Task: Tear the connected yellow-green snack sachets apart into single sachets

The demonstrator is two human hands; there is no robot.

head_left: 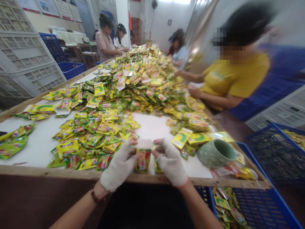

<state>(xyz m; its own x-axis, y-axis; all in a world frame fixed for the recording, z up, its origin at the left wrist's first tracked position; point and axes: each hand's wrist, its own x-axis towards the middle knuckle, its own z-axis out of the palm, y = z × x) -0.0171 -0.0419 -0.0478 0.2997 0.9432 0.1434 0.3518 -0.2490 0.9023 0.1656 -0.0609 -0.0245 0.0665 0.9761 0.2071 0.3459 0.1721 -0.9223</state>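
Note:
Both hands wear white fingerless-style gloves at the table's near edge. My left hand [120, 166] is closed on the side of a small upright packet [142, 161], green with red fruit pictures and a pale flap-like top. Just right of it, my right hand [171, 163] pinches a yellow-and-green packet [157, 165], mostly hidden behind the fingers. A loose heap of small sachets [95, 130] lies to the left of my hands. Flat yellow cartons [182, 138] rest beyond my right hand.
A green cup [216, 153] lies tilted at the right corner near the wooden table rim [71, 171]. A large sachet pile [143, 82] runs down the table. Blue crates [262, 203] stand below right. A co-worker in yellow [240, 76] and other people work along the sides.

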